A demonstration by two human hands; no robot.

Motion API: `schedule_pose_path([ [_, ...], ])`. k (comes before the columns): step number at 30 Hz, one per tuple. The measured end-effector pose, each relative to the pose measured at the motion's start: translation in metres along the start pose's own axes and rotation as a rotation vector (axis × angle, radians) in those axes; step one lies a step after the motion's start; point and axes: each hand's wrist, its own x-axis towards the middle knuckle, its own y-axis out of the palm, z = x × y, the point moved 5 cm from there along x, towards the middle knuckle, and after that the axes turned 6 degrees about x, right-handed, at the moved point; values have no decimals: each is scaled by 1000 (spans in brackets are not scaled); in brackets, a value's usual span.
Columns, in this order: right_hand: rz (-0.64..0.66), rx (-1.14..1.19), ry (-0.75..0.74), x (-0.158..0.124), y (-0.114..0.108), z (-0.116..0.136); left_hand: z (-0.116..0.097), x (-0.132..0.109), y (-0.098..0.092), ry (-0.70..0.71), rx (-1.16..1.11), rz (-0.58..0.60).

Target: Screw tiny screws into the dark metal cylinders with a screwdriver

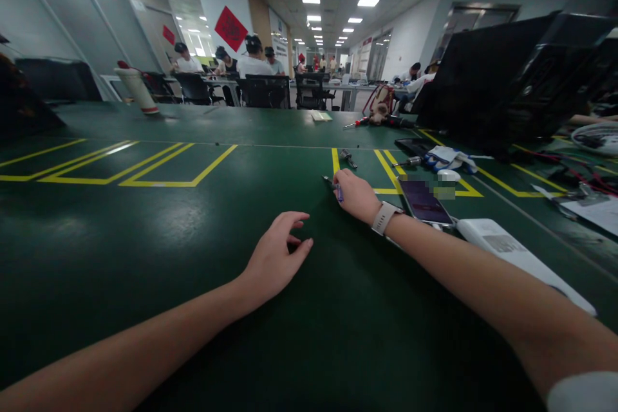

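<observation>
R hand (358, 196) w/ pen-like tool (340, 194), L hand (274, 253) half-curled.

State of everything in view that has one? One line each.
left hand: empty, fingers bent, thumb apart
right hand: closed on pen-like item
pen-like item: held
watch: strapped on
phone: lying screen up; on or off unclear
white bottle: standing
ceiling lights: lit

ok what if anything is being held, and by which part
The right hand holds a pen-like thing, seemingly by its purple part, dark tip sticking out; the left hand holds nothing.
</observation>
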Motion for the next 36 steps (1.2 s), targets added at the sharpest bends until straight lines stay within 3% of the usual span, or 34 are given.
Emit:
schedule_pose_path([
  [7,-17,-80,161,14,-2,-33,-6,-1,-2,0,33,18],
  [14,-39,-82,163,13,-1,-36,-6,-1,-1,29,33,12],
  [18,-115,-73,198,18,-10,-43,-10,-1,-1,92,54,43],
  [22,-149,-73,298,32,-18,-66,-17,-3,-1,185,89,66],
  [28,-31,-89,439,55,-9,-98,-20,-5,3,252,123,115],
  [36,143,-102,486,79,11,-99,-20,-6,5,277,236,161],
])
